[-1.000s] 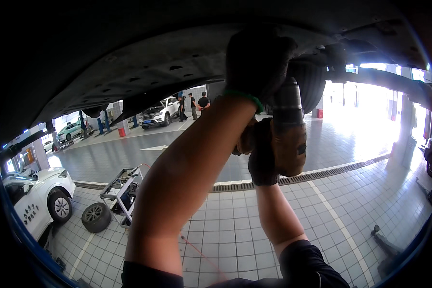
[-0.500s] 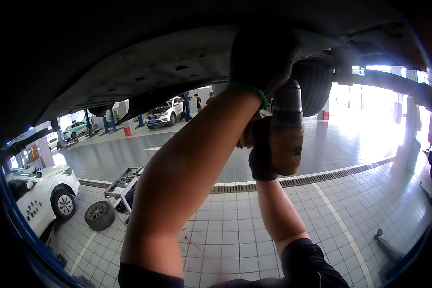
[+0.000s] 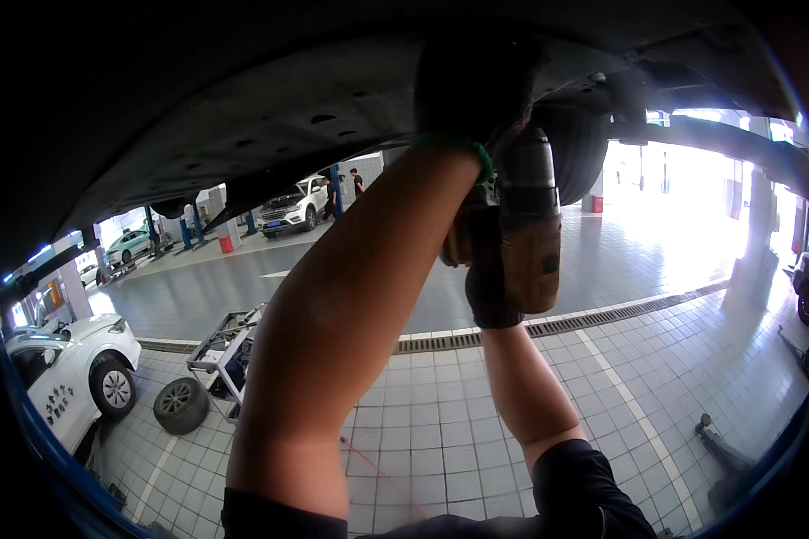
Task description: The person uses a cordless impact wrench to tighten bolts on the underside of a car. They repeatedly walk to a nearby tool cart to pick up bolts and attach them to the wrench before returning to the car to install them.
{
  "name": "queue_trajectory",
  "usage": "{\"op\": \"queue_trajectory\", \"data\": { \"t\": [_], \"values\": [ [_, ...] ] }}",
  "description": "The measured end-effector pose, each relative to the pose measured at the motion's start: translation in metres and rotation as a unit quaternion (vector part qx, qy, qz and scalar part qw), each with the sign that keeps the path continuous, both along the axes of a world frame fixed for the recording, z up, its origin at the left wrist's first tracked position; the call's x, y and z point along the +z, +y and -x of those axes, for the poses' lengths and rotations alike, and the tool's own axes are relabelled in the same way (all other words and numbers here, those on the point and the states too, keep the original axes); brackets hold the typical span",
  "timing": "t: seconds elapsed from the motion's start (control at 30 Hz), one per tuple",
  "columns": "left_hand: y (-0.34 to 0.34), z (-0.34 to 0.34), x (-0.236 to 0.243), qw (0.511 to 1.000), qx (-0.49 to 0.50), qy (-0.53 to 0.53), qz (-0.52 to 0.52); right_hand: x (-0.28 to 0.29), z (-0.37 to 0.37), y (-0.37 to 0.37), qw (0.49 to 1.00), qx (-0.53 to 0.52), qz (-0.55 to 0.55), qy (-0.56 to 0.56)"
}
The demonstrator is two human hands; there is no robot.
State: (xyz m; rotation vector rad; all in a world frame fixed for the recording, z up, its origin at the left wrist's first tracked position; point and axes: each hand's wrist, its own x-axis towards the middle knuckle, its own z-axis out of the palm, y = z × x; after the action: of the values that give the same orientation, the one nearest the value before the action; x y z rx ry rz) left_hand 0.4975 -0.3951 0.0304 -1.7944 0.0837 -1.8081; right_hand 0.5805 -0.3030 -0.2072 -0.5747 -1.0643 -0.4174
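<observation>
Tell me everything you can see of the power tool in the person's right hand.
The power tool is held nearly upright, nose up, beneath a car's underside. Its rounded, brownish body looks like scuffed plastic with a small dark patch; the grey nose looks metallic. The dark-gloved right hand grips it, hiding much of the handle. The left hand, also gloved, is by the nose's upper end; contact is unclear.

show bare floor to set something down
Bare tiled floor lies between the pale line, drain grate and dark metal arm. Another patch lies between the forearms, crossed by a red cord. Crowded: left, by the wheel, cart and white car; higher up, around the left hand, right hand and power tool.
</observation>
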Motion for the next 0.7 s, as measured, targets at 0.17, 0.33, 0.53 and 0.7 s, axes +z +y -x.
{"op": "queue_trajectory", "data": {
  "t": [0.17, 0.33, 0.53, 0.7],
  "values": [
    [-0.012, 0.001, 0.001, 0.988, 0.136, -0.013, -0.07, -0.011, -0.018, 0.012, 0.971, 0.231, -0.045, -0.045],
    [-0.011, 0.012, 0.001, 0.98, 0.188, -0.008, -0.063, -0.003, 0.02, -0.019, 0.992, 0.122, 0.028, -0.019],
    [-0.011, 0.003, 0.003, 0.983, 0.158, 0.003, -0.094, -0.01, -0.023, 0.007, 0.99, -0.024, -0.062, -0.125],
    [-0.011, 0.016, 0.01, 0.984, 0.162, -0.009, -0.073, 0.007, 0.046, 0.005, 0.977, 0.188, -0.1, -0.006]
  ]
}}
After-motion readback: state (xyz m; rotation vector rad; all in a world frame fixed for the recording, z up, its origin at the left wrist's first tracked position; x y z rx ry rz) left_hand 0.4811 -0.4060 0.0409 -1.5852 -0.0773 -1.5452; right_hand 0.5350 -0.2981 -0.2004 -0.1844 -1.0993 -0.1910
